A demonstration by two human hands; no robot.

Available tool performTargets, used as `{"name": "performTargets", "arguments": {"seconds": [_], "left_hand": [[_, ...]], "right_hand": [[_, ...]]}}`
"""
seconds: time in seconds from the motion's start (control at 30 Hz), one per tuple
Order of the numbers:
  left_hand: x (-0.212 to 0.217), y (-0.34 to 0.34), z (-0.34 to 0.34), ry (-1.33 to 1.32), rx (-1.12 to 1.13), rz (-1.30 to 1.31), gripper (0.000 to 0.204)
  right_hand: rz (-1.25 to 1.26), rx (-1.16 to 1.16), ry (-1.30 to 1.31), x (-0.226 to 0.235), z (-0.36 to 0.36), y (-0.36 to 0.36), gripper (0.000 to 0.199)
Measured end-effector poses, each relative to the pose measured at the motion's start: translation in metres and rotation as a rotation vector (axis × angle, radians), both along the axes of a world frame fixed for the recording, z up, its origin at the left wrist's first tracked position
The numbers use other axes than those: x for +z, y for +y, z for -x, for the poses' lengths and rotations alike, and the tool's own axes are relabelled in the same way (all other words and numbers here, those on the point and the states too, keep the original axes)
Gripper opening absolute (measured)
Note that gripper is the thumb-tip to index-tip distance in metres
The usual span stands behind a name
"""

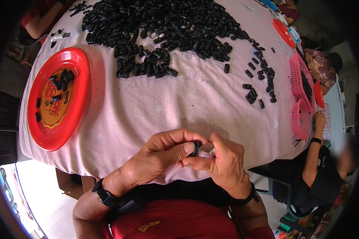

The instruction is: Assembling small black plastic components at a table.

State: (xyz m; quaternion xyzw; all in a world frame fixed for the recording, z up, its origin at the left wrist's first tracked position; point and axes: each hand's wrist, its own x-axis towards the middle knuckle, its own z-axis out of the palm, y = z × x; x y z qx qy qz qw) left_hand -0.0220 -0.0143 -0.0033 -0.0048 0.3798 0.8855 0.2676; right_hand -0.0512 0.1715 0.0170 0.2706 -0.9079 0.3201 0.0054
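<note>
Close in front of me, above the near edge of the pink cloth, my two hands meet. My left hand [161,153] is closed, pinching a small black plastic part [195,148] between thumb and index finger. Up against that part is my right hand [228,161], its fingers closed round a small flat, greyish, see-through piece [207,148]; its exact kind I cannot make out. Fingers cover much of both items. A large heap of similar black plastic parts [159,32] lies at the far side of the table.
To the left stands a red oval tray [81,95] with several black parts in it. Loose parts [251,95] lie at the right. Pink baskets [300,123] stand along the right edge, beside a co-worker [313,171]. Other people sit at the far left and far right.
</note>
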Motion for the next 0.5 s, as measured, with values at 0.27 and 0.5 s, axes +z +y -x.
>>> {"name": "performTargets", "arguments": {"seconds": [0.27, 0.5], "left_hand": [[-0.0002, -0.0015, 0.0007, -0.045, -0.008, -0.017, 0.026], [0.0023, -0.0033, 0.0020, -0.045, -0.020, -0.016, 0.026]], "right_hand": [[0.011, 0.016, 0.006, -0.0005, 0.0001, -0.0005, 0.054], [0.027, -0.006, -0.030, 0.0011, 0.0004, 0.0001, 0.055]]}}
